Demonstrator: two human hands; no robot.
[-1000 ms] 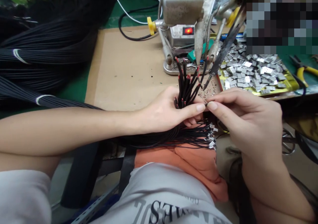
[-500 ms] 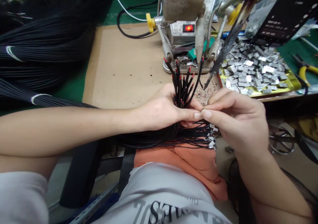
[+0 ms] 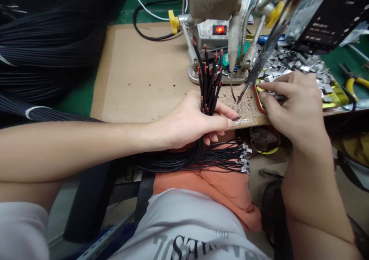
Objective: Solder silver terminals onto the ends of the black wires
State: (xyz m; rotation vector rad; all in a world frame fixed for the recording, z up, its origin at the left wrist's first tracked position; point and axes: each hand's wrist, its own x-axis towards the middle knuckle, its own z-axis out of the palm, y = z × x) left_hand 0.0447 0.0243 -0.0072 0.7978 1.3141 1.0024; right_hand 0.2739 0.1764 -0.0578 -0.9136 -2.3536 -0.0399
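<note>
**Wire bundle in left hand; right hand over tray**

The left hand is closed around the wire bundle, fingers curled and thumb extended; about twelve red-tipped ends stand upright above the fist, and they cannot be counted exactly; the lower lengths hang below the hand and run across the person's lap; at least four metal-terminated ends lie in a row at the right of these lengths.

The right hand is narrow, with fingertips drawn together over the near edge of the tray; whether they hold anything cannot be told; loose terminals, too many to count, fill the gold tray.

One bench press stands on a cardboard sheet directly ahead of the bundle, with one lit red switch and one yellow knob; one pair of black tweezers hangs beside it, tips pointing down near the sheet; one pair of yellow-handled pliers lies right of the tray; black wire hanks lie at far left, one white tie showing.
</note>
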